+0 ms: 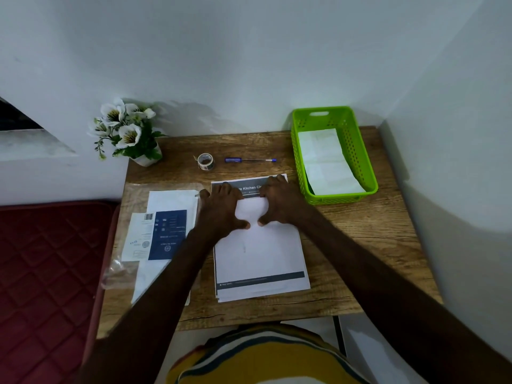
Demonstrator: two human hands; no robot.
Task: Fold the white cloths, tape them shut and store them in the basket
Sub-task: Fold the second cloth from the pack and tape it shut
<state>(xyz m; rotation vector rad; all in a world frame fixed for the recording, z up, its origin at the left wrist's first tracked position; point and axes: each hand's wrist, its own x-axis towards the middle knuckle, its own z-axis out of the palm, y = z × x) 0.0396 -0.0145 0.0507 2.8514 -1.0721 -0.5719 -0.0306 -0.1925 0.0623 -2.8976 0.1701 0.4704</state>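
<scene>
A white cloth [257, 245] lies flat on a printed sheet [263, 286] in the middle of the wooden table [346, 245]. Both hands press on the cloth's far end. My left hand [221, 209] lies on its left part and my right hand [279, 200] on its right part, thumbs almost meeting in the middle. A small roll of tape [205, 161] stands behind the sheet. The green basket [360, 151] at the back right holds folded white cloths [327, 164].
A blue pen [249, 160] lies beside the tape. A clear packet with white cloths and a blue label [166, 234] sits at the table's left. A flower pot [133, 134] stands at the back left corner. A red cushion [50, 267] adjoins the table's left.
</scene>
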